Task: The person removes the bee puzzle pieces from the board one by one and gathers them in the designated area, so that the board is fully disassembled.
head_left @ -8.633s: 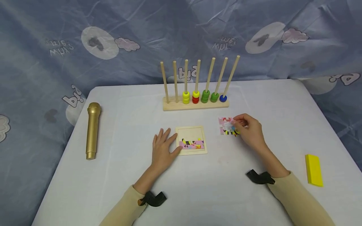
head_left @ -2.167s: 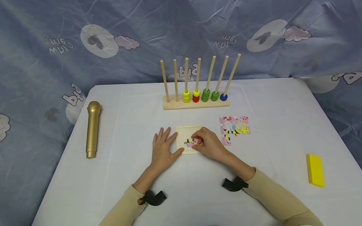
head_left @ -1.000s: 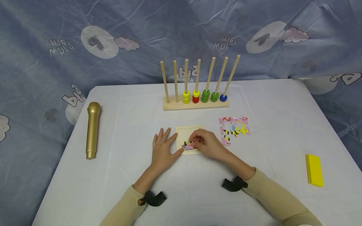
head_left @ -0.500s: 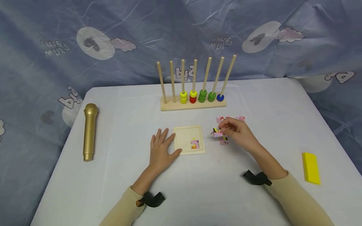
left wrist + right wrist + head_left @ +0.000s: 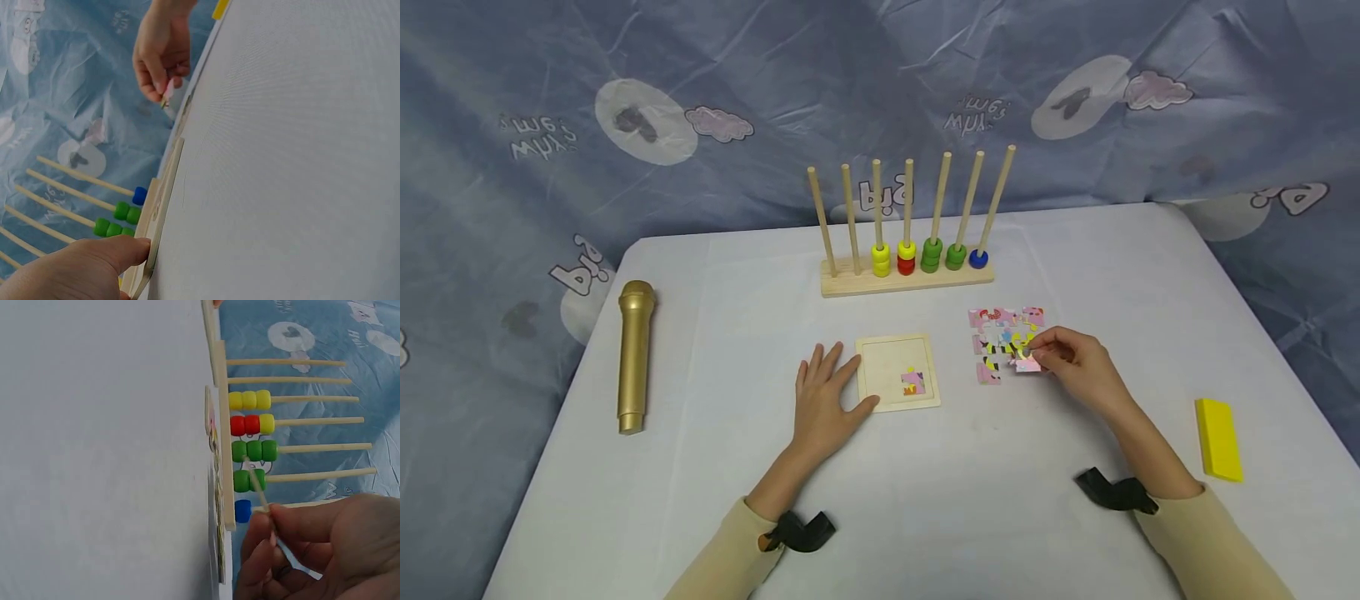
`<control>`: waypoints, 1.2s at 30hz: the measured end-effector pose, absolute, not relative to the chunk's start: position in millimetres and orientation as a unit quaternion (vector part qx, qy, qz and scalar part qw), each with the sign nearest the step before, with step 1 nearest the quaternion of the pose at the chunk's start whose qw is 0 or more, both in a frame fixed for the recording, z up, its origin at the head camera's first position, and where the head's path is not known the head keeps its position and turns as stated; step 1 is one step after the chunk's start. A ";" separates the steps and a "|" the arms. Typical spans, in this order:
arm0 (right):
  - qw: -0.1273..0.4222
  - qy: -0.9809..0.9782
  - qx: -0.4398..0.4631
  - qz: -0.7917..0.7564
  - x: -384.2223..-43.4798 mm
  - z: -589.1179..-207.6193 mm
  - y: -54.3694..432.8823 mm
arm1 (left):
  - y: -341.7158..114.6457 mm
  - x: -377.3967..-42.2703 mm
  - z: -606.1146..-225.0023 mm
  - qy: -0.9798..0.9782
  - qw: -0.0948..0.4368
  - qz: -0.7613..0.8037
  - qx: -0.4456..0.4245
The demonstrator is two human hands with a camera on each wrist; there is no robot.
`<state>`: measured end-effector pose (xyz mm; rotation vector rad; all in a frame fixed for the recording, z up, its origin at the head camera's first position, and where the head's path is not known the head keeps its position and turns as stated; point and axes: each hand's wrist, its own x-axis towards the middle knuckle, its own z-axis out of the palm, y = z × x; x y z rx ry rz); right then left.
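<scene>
A square wooden puzzle tray (image 5: 880, 358) lies in front of me, with one pink puzzle piece (image 5: 913, 382) in its lower right part. My left hand (image 5: 827, 404) is spread flat at the tray's left side, index fingertip and thumb on its edge. In the left wrist view the thumb (image 5: 134, 252) rests on the rim. To the right, my right hand (image 5: 1078, 371) pinches another puzzle piece (image 5: 1027, 365) between thumb and fingers; in the right wrist view this thin piece (image 5: 259, 487) is seen edge-on, raised off the table. Several loose puzzle pieces (image 5: 988, 373) lie in rows beside it.
A wooden peg rack (image 5: 910, 283) with coloured beads stands behind the tray. At the far left lies a gold microphone (image 5: 636, 358); a yellow block (image 5: 1219, 439) sits at the far right. Patterned blue-grey fabric (image 5: 775, 167) hangs behind the white table (image 5: 970, 500).
My right hand has lifted the left piece out of the tray and carried it right, over the loose pieces. The tray now holds one piece instead of two. My left hand stays in place.
</scene>
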<state>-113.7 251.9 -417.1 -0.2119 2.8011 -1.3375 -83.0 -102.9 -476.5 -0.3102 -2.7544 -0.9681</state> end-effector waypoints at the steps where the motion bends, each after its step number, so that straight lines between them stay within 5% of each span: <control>1: 0.016 0.902 -0.070 -0.426 -114.3 -419.5 252.1 | -103.0 -83.0 -476.7 -0.933 0.104 -0.328 -0.105; 9: 0.023 0.914 -0.081 -0.397 -115.6 -430.9 249.4 | -103.2 -83.2 -476.4 -0.933 0.107 -0.327 -0.105; 36: -0.087 0.932 -0.093 -0.338 -115.2 -444.1 245.3 | -102.7 -83.1 -474.4 -0.934 0.100 -0.327 -0.102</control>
